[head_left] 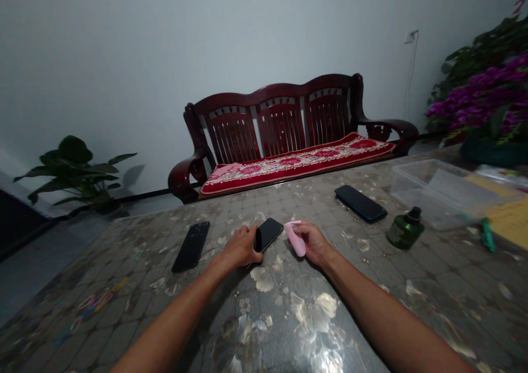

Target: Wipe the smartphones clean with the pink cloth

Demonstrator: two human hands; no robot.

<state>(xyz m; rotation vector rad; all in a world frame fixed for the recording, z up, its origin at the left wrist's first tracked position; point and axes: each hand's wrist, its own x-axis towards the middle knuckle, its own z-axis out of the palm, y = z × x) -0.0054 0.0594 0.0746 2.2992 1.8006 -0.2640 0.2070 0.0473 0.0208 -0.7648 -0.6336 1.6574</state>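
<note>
Near the middle of the patterned table point(313, 301), my left hand point(242, 246) grips the near left end of a black phone point(269, 233), its fingers and thumb at the two sides. My right hand point(312, 241) is closed on a folded pink cloth point(295, 240), just right of that phone and apart from it. Another black phone point(192, 246) lies flat to the left of my left hand. A third dark phone point(361, 202), with a blue edge, lies farther back on the right.
A green bottle point(406, 229) with a black cap stands at right, before a clear plastic box point(441, 191). Yellow paper point(509, 219) and a green object point(488, 234) lie beyond. Colourful bands point(97, 302) lie at left. A wooden bench point(280, 125) stands behind the table.
</note>
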